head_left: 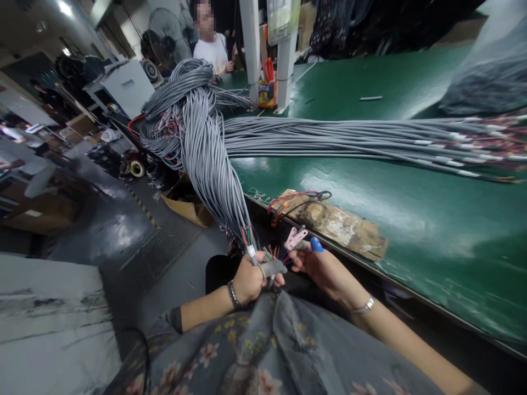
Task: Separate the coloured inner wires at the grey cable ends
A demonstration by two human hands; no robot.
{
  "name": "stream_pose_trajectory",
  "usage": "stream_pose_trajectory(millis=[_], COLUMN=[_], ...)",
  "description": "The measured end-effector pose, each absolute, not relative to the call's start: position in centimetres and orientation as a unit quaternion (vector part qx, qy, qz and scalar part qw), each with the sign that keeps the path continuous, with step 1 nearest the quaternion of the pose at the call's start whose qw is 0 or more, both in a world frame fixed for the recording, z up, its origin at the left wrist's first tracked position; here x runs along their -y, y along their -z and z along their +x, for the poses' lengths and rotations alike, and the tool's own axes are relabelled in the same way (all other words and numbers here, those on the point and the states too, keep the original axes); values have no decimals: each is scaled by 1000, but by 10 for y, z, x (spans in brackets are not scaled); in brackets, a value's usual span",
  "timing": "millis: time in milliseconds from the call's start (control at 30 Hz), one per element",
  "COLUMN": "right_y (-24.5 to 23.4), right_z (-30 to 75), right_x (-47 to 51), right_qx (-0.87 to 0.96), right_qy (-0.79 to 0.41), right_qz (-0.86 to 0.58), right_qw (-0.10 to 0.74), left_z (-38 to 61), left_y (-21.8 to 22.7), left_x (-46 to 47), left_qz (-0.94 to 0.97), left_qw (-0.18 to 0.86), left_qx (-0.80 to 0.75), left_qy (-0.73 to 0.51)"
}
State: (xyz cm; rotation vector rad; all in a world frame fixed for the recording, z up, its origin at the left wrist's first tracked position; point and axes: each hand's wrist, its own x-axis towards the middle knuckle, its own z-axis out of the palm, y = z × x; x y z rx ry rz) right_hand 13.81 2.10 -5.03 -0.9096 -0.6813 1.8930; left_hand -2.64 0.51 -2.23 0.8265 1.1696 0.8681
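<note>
My left hand (251, 278) is closed around the end of a grey cable (252, 258), with grey wrapping on its thumb. Thin coloured wires (270, 252) fan out above that thumb. Close beside it, my right hand (321, 269) is closed, fingertips pinched near the wires, with a blue cover (316, 244) on one digit. A small pink V-shaped tool (295, 238) with holes sticks out from the right hand's fingers; how the fingers grip it is partly hidden. From the left hand, a thick bundle of grey cables (214, 159) rises onto the bench.
On the green bench (432, 214) lie more grey cables (329, 137) with bared ends at the right. A worn wooden board (337, 225) with red and black leads rests along the near edge. A cardboard box (187, 206) stands below. Another person (212, 46) is across the bench.
</note>
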Motion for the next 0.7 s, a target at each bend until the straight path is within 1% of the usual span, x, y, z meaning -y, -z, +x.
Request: stream_pose_trajectory(millis=[267, 700], right_y=[43, 43], right_z=[121, 121], right_x=[-36, -34], right_qx=[268, 214], right_qy=[-720, -727], right_qz=[-374, -379], right_qw=[519, 531], left_z=[-12, -7], left_y=[13, 12], left_x=[-13, -16], left_qz=[369, 373], left_qw=[700, 693], left_qx=[-491, -507], left_qy=[-364, -351])
